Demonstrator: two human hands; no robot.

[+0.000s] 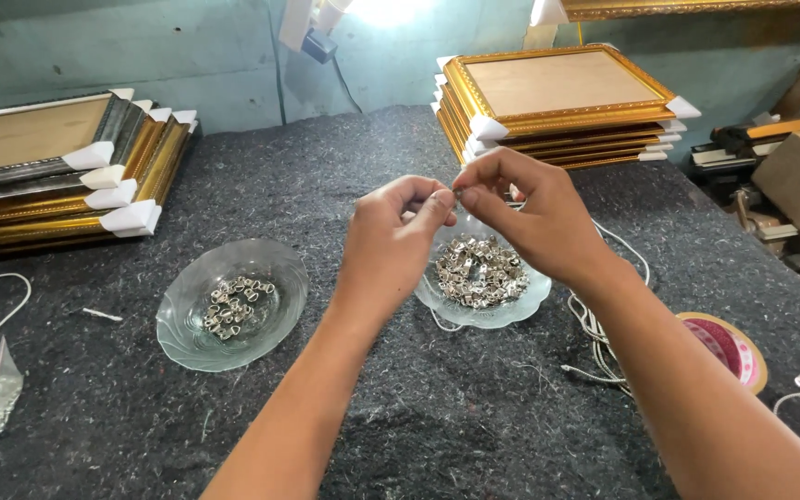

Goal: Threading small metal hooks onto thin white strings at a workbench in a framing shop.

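Left of the clip dish, a second glass dish is sitting on the grey surface, holding a few metal rings. The left hand is hovering just above the clip dish, its fingers closing in a pinch on a tiny metal piece. The right hand is meeting it there, pinching the same piece. Behind the clip dish, gold frames are standing stacked. To its right, a tape roll is lying flat.

Grey felt-covered bench bearing two glass dishes of metal clips, stacked gilt frames, white cord, tape roll
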